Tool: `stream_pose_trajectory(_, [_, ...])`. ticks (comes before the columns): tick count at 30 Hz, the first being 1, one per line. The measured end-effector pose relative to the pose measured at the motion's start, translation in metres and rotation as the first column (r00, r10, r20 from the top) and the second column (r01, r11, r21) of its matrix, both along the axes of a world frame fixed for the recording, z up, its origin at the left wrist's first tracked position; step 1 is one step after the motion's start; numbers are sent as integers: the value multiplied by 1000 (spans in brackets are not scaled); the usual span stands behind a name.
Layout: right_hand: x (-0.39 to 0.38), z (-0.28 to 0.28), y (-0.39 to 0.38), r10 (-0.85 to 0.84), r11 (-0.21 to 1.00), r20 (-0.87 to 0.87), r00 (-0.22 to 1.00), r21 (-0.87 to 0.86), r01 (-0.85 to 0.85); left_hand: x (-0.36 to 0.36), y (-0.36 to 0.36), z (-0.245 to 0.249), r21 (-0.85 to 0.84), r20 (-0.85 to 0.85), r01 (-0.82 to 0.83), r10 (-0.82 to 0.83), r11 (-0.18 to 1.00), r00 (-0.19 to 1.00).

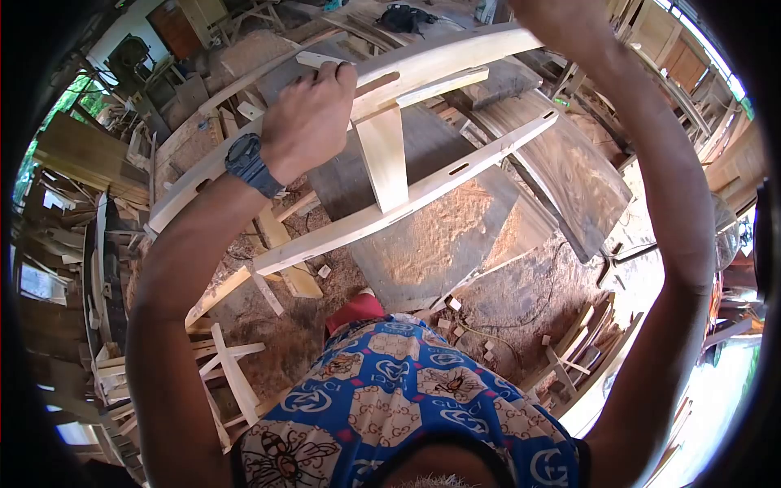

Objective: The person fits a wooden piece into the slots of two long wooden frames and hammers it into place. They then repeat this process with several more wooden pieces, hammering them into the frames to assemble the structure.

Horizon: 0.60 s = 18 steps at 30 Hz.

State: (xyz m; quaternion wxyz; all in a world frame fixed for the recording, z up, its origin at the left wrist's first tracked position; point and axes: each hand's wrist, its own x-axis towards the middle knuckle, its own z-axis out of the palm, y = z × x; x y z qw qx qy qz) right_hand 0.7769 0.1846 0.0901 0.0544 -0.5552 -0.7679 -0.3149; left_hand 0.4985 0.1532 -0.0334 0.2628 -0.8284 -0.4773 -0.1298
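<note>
A long, pale wooden rail (pixel 455 58) with cut slots runs across the upper view. My left hand (pixel 313 122), with a dark watch on its wrist, is closed over this rail, and a small light stick (pixel 321 60) shows by its knuckles. A second slotted rail (pixel 455 169) lies nearer to me. Between the two rails stands a short, wide crosspiece (pixel 384 159). At the top edge, my right hand (pixel 561 24) is by the far rail's right end. Its fingers are cut off by the frame, so their grip is hidden.
Under the rails lie dark boards (pixel 439 244) strewn with sawdust. A wide brown plank (pixel 565 163) rests to the right. Wood strips (pixel 582 350) are piled at lower right, and offcuts (pixel 232 374) at lower left. A cable (pixel 496 335) crosses the sawdust-covered floor.
</note>
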Motion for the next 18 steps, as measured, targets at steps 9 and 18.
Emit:
stream_pose_trajectory(9, [25, 0, 10, 214, 970, -179, 960, 154, -187, -2, 3, -3, 11, -15, 0, 0, 1000, 1000])
stream_pose_trajectory(18, [27, -15, 9, 130, 991, -137, 982, -5, -132, 3, 3, -1, 33, -58, 18, -16, 999, 998])
